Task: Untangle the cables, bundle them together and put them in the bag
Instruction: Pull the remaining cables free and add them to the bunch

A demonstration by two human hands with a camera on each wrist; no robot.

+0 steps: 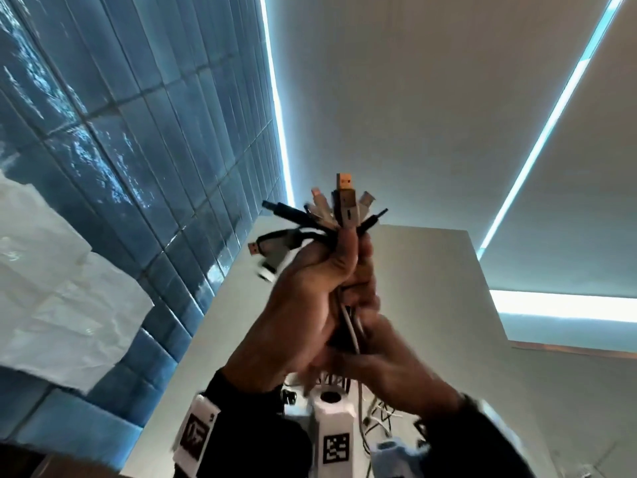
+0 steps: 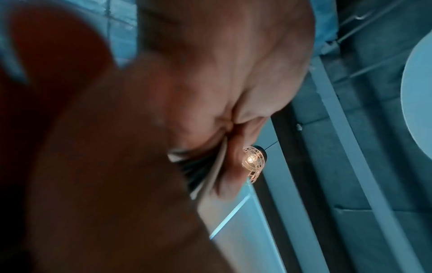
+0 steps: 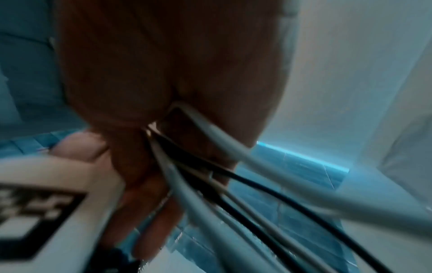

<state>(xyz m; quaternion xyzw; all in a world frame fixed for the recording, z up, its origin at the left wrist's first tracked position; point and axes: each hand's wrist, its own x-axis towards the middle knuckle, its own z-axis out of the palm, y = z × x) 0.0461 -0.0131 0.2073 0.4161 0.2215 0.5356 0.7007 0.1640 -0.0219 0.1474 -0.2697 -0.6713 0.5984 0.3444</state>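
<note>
The left hand (image 1: pixel 303 288) is clenched round a bundle of cables (image 1: pixel 339 215), its thumb upright against them; the plug ends fan out above the fist from 9 to 1 o'clock, an orange-tipped USB plug (image 1: pixel 344 182) topmost. The right hand (image 1: pixel 386 360), blurred, sits just below at 5 o'clock, fingers wrapped on the same cables; white and black strands (image 3: pixel 245 184) trail down from its grip. Each wrist wears a white band with a black square code marker (image 1: pixel 336 447) — no writing legible. Outward: glossy blue wall tiles (image 1: pixel 138 132) at 10 o'clock, crumpled white paper (image 1: pixel 51 288) at 9 o'clock, a pale ceiling (image 1: pixel 413 98) crossed by light strips (image 1: pixel 275 98); the left wrist view shows a wire-cage lamp (image 2: pixel 253 162) — lit.
</note>
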